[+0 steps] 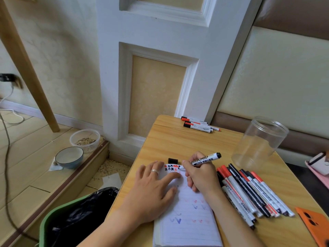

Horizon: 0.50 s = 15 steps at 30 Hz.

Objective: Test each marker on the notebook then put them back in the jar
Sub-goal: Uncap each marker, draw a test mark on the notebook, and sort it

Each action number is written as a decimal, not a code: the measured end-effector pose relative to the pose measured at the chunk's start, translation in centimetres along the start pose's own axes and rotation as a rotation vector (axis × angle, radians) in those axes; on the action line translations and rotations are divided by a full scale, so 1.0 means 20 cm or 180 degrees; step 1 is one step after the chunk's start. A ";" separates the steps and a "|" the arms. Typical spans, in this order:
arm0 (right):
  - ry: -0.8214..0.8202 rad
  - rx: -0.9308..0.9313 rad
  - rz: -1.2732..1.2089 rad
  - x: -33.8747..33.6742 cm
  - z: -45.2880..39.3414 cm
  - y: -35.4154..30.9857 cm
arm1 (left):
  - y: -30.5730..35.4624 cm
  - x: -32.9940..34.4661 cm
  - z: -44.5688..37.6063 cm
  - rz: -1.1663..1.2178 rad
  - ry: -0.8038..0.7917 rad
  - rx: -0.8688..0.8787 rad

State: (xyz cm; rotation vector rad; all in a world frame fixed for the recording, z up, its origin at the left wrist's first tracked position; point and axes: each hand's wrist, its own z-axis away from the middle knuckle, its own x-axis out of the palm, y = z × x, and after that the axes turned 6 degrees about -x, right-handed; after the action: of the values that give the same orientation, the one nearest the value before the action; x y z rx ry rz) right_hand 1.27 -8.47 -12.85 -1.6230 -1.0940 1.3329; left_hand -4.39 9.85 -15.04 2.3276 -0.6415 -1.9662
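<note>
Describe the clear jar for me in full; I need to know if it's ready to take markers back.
The jar is a clear, plastic-looking cylinder with a ridged, threaded-looking rim. It stands upright on the wooden table, at the far right, open mouth up, no lid on it. It looks empty: no markers inside. Nothing touches it but the table; the bundle of markers lies nearer, apart from it.

The notebook (188, 216) is white with thin ruled lines, scribbled in red, blue and black. The markers (249, 191) are white with red or black caps. The counter (178, 145) is yellow woodgrain, the jar (258, 145) clear.
</note>
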 end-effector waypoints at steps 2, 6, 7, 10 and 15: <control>-0.0013 -0.0005 0.0021 0.00 0.00 0.00 | 0.00 -0.01 0.00 -0.0019 -0.0043 -0.0004; -0.0003 -0.0041 0.0063 0.00 0.01 -0.01 | 0.00 -0.01 0.00 -0.0030 -0.0082 -0.0024; 0.0007 -0.0043 0.0064 0.00 0.01 -0.01 | 0.00 0.00 0.00 -0.0008 -0.0064 -0.0042; 0.0030 -0.0054 0.0062 0.00 0.01 -0.01 | 0.00 0.01 0.01 0.0141 -0.0051 -0.0075; 0.0018 -0.0051 0.0063 0.00 0.01 -0.01 | 0.00 0.01 0.00 0.0151 -0.0131 0.0031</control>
State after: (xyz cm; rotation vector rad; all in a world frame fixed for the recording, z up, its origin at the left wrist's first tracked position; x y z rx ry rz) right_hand 0.95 -8.32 -12.67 -1.6521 -1.0903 1.3349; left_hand -4.27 9.83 -15.22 2.2610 -0.7039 -1.9999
